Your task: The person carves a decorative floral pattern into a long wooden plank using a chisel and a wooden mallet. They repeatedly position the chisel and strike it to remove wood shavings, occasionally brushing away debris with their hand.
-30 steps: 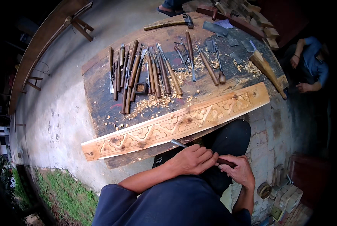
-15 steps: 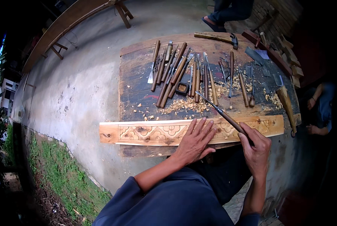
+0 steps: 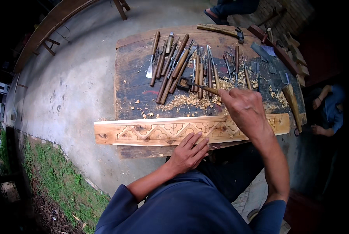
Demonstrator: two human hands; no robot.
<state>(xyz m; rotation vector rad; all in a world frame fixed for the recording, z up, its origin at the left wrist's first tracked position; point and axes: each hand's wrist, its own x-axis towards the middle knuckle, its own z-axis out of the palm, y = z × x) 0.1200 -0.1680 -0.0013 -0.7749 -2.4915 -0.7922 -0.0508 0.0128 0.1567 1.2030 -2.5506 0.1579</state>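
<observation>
My right hand (image 3: 244,107) is closed around the wooden handle of a carving chisel (image 3: 208,89). The blade points left and its tip is at a small dark square pot (image 3: 184,83) among the tools; I cannot tell whether it is inside. Close to me lies a long pale board (image 3: 105,137) carved with flower and zigzag shapes. My left hand (image 3: 188,154) rests on the board's near edge with fingers stretched out, holding nothing. Several wooden-handled chisels (image 3: 178,64) lie in a row beyond the board. My right hand and forearm cover part of its right side.
Wood shavings (image 3: 190,102) are strewn over the worn workbench (image 3: 129,62). A claw hammer (image 3: 221,29) lies along the far edge, and a wooden mallet-like piece (image 3: 292,105) at the right. Another person (image 3: 332,109) sits to the right; another's legs (image 3: 237,7) show at the back.
My right hand has moved up and left from over the board, bringing the chisel's tip to the dark pot. My left hand has slid back toward the board's near edge.
</observation>
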